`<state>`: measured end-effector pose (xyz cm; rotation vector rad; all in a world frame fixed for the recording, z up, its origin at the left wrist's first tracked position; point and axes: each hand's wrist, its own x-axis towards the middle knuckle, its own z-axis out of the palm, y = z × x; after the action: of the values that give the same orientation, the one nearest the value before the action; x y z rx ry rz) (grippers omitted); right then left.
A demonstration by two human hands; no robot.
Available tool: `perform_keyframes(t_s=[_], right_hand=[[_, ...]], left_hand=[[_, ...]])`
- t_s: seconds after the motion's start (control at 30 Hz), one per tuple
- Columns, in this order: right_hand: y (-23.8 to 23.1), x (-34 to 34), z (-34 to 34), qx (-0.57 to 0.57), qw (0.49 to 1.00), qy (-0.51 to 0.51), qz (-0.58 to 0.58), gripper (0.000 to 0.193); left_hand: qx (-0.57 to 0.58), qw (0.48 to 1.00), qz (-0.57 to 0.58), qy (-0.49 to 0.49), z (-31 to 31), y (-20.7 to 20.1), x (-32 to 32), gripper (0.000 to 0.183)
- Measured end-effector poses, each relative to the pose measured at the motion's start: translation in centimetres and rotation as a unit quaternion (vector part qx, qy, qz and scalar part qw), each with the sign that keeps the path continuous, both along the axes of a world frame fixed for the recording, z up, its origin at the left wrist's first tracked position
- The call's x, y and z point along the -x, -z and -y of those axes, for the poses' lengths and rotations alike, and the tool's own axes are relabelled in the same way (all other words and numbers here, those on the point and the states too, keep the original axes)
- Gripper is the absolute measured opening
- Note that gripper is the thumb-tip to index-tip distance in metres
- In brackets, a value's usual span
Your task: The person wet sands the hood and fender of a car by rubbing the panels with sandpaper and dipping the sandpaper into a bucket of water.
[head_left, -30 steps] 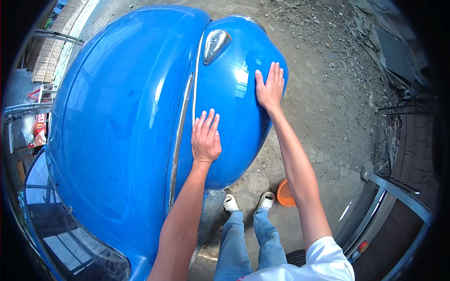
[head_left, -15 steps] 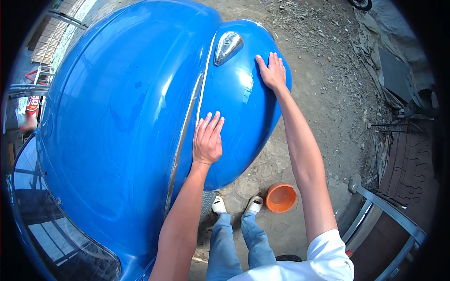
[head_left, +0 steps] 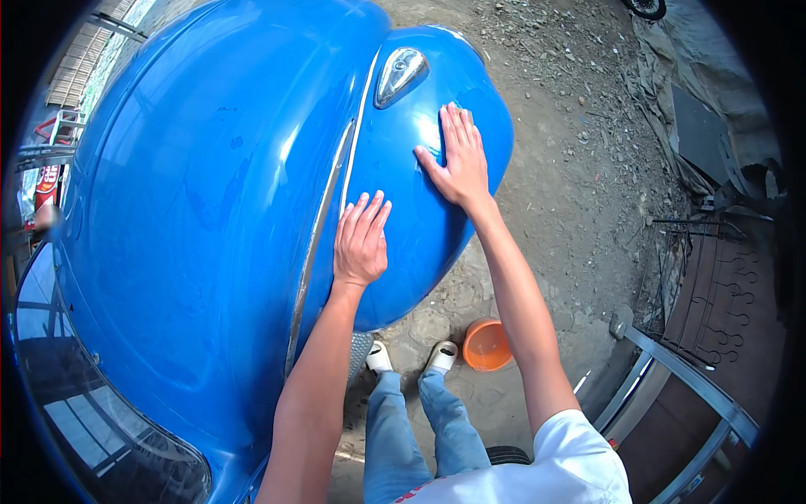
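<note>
A glossy blue car body fills the left and middle of the view, its rounded fender [head_left: 420, 218] bulging toward me beside the hood [head_left: 210, 218]. My left hand [head_left: 361, 239] lies flat on the fender, fingers together, close to a chrome trim strip [head_left: 323, 218]. My right hand [head_left: 457, 160] rests flat higher up on the fender, fingers slightly spread, just right of a chrome lamp housing [head_left: 399, 74]. Neither hand holds anything.
An orange bucket [head_left: 487, 344] stands on the dirt ground by my feet [head_left: 411, 357]. The windscreen [head_left: 92, 420] shows at lower left. A metal frame [head_left: 680, 378] and dark tarps [head_left: 705, 118] lie to the right, with gravel beyond the fender.
My right hand has slid left and inward across the fender, toward the chrome lamp. My left hand stays flat in about the same spot. The view has shifted slightly.
</note>
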<state>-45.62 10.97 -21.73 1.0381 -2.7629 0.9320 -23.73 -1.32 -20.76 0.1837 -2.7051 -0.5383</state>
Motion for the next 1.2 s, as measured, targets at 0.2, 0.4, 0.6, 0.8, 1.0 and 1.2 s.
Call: perform_keyframes(t_s=[0.2,0.4,0.6,0.8,1.0,1.2], right_hand=[[0.6,7.1,3.9,-0.028,0.986,0.136,0.095,0.086],[-0.4,-7.0,1.8,0.003,0.997,-0.054,-0.05,0.077],[-0.7,1.2,2.9,-0.011,0.999,-0.017,-0.031,0.079],[0.8,3.7,5.2,-0.029,0.998,0.063,0.011,0.084],[-1.6,-4.8,1.7,-0.011,0.976,-0.214,-0.049,0.079],[-1.8,0.3,3.7,0.015,0.98,-0.179,-0.088,0.078]], left_hand=[[-0.018,1.0,-0.01,-0.004,-1.6,1.4,1.0,0.048],[-0.03,0.999,-0.024,-0.035,-0.2,0.6,-0.1,0.049],[-0.036,0.999,-0.019,-0.019,-0.6,0.0,-0.2,0.048],[-0.062,0.997,-0.045,-0.007,-1.3,1.1,0.7,0.047],[-0.022,0.999,-0.031,-0.017,0.0,1.0,-0.4,0.047],[-0.032,0.999,-0.032,-0.013,-1.0,0.5,0.6,0.049]])
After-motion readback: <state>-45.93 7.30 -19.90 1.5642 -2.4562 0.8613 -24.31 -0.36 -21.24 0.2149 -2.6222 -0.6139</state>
